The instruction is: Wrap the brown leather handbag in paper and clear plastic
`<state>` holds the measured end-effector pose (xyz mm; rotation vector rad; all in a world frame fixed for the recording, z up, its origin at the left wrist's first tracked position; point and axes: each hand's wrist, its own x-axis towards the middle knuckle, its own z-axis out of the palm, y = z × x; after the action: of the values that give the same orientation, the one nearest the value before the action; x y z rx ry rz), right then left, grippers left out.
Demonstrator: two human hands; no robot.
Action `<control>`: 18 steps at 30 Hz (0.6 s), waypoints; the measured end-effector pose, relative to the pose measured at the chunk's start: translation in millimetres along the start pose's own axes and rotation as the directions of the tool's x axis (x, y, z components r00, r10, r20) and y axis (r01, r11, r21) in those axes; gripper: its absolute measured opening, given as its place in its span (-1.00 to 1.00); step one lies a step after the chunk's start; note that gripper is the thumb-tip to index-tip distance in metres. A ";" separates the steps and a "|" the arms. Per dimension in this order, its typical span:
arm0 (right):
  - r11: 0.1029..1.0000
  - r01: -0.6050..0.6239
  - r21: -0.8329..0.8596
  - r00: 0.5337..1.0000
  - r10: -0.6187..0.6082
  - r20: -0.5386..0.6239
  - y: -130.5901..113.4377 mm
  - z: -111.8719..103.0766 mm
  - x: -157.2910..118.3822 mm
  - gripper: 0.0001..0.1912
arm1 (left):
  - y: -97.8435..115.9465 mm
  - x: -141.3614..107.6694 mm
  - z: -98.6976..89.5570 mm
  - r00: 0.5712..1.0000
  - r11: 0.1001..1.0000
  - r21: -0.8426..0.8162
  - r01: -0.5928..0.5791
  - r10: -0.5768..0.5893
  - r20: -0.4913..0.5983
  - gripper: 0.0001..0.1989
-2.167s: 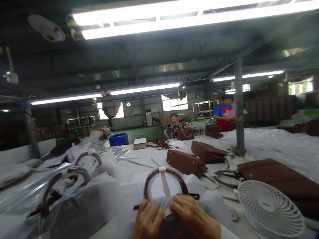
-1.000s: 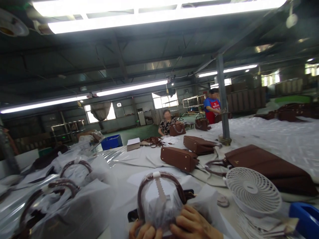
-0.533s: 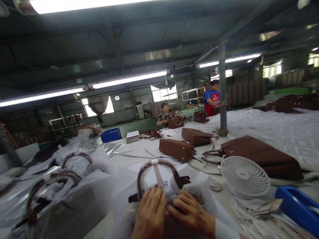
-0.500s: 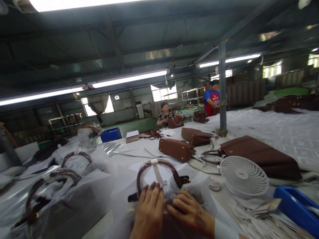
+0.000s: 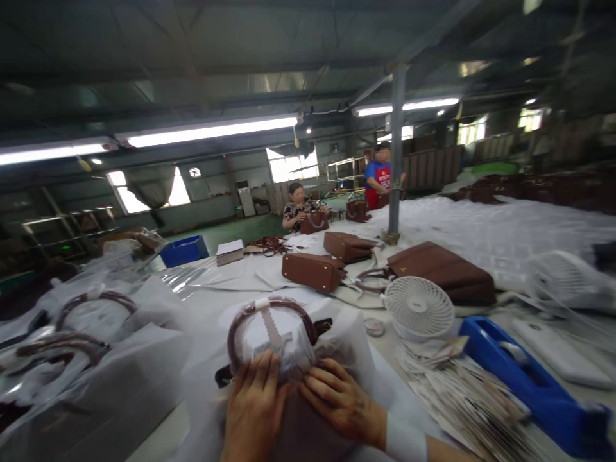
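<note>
In front of me stands a brown handbag (image 5: pixel 303 427) with white wrapping sheet (image 5: pixel 202 372) spread around it. Its arched handle (image 5: pixel 239 321) rises wrapped in clear film, with a pale notched strip (image 5: pixel 271 327) hanging from the top. My left hand (image 5: pixel 255 404) lies along the bag's upper edge, fingers flat below the handle. Close beside it, my right hand (image 5: pixel 339 404) rests on the same edge with its fingers extended and laid flat. Both palms face down, and what is under them is hidden.
Wrapped handbags (image 5: pixel 110 378) stand at left. At right are a white fan (image 5: pixel 418 308), a heap of paper slips (image 5: pixel 462 385) and a blue tape dispenser (image 5: pixel 524 385). Brown bags (image 5: pixel 312 271) lie beyond, near a metal post (image 5: pixel 395 154). Two people work farther back.
The view has swung right, so the scene sits farther left. My right hand's bent fingers have straightened and flattened on the bag. My left hand stays flat on it.
</note>
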<state>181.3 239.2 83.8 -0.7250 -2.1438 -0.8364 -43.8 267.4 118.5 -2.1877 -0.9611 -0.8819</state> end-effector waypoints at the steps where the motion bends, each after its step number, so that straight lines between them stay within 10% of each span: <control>1: 1.000 0.005 -0.006 1.000 -0.005 0.030 -2.7 -4.5 -5.2 -0.67 | -2.5 -1.9 1.3 0.999 0.999 0.009 -0.036 0.036 0.010 -0.62; 7: 0.978 -0.207 -0.014 0.954 0.205 0.219 -4.3 -62.2 -52.0 -0.71 | -10.7 -10.5 10.8 0.996 0.996 -0.023 -0.089 0.089 0.000 -0.53; 12: 0.776 -0.584 -0.237 0.800 0.600 -0.008 25.6 -131.4 -121.2 -0.78 | -11.7 -11.2 6.8 0.997 0.992 -0.100 -0.072 0.072 -0.001 -0.52; 15: 0.480 -0.817 -0.319 0.560 0.793 -0.240 54.5 -175.5 -163.7 -0.78 | -14.1 -12.5 8.1 0.994 0.982 -0.154 -0.107 0.109 0.003 -0.56; 18: 0.076 -0.946 -0.316 0.199 0.904 -0.378 87.4 -216.6 -199.4 -0.65 | -14.7 -16.1 15.4 0.996 0.986 -0.145 -0.086 0.082 -0.035 -0.53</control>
<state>448.4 87.8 75.1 -2.0115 -0.8352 -0.5801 -58.6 280.4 100.5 -2.3137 -0.8071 -0.9681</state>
